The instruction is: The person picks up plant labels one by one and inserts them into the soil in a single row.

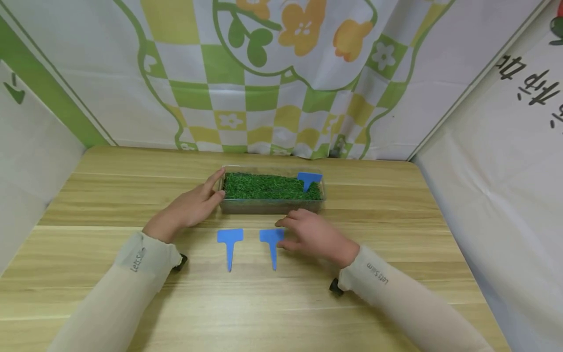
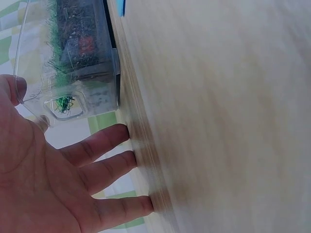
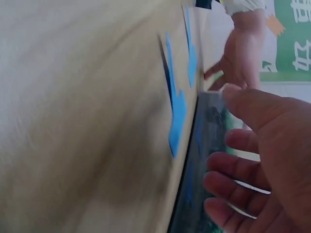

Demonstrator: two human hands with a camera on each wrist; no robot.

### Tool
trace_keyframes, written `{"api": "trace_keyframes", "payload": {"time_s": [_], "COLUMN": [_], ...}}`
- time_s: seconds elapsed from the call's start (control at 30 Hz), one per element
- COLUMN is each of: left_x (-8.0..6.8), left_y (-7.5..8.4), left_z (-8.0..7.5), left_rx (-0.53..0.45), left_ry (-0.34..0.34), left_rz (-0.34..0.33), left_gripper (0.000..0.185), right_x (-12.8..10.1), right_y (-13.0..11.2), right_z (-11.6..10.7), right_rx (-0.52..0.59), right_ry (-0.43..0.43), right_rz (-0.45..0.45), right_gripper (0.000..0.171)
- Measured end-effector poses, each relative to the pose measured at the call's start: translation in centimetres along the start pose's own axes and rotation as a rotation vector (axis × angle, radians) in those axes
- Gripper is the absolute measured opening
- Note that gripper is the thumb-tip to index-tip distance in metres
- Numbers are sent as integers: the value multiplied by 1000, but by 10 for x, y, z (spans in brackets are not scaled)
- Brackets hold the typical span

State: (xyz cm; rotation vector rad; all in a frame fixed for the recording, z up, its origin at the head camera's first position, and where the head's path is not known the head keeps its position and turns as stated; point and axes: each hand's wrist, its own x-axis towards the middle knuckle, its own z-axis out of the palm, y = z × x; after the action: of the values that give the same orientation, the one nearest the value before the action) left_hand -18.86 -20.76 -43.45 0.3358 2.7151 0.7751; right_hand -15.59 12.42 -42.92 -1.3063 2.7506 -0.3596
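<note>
A clear plastic box [image 1: 272, 207] filled with green artificial grass [image 1: 264, 186] stands near the back of the table. My left hand [image 1: 189, 208] touches its left end with thumb and index finger; the other fingers [image 2: 109, 172] extend straight, their tips at the tabletop. One blue T-shaped plant label [image 1: 310, 178] stands upright in the grass at the right end. Two more lie in front of the box: a left label [image 1: 230, 236] and a right label [image 1: 271, 236]. Over the right one, my right hand [image 1: 318, 237] has thumb and fingers apart, with nothing between them.
The wooden table [image 1: 264, 313] extends toward me and to both sides. Behind it hangs a checkered green and yellow cloth [image 1: 228, 98]. White panels flank the table, and a dark wrist device [image 1: 336, 287] sits under the right cuff.
</note>
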Motion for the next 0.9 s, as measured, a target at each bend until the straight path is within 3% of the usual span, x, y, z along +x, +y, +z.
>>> {"api": "trace_keyframes", "payload": {"time_s": [0.13, 0.43, 0.9], "left_x": [-1, -1, -2], "left_y": [1, 1, 2], "left_z": [-1, -1, -1], "left_rx": [-2, -9, -12], "left_ry": [-5, 3, -4], "left_rz": [2, 3, 5], "left_gripper": [64, 64, 64], "right_x": [1, 2, 1], "right_y": [-5, -14, -15], "right_z": [6, 15, 21], "right_rx": [17, -11, -72], "right_ry": [-74, -139, -166], "right_rz": [15, 5, 15], "right_gripper": [59, 80, 81]}}
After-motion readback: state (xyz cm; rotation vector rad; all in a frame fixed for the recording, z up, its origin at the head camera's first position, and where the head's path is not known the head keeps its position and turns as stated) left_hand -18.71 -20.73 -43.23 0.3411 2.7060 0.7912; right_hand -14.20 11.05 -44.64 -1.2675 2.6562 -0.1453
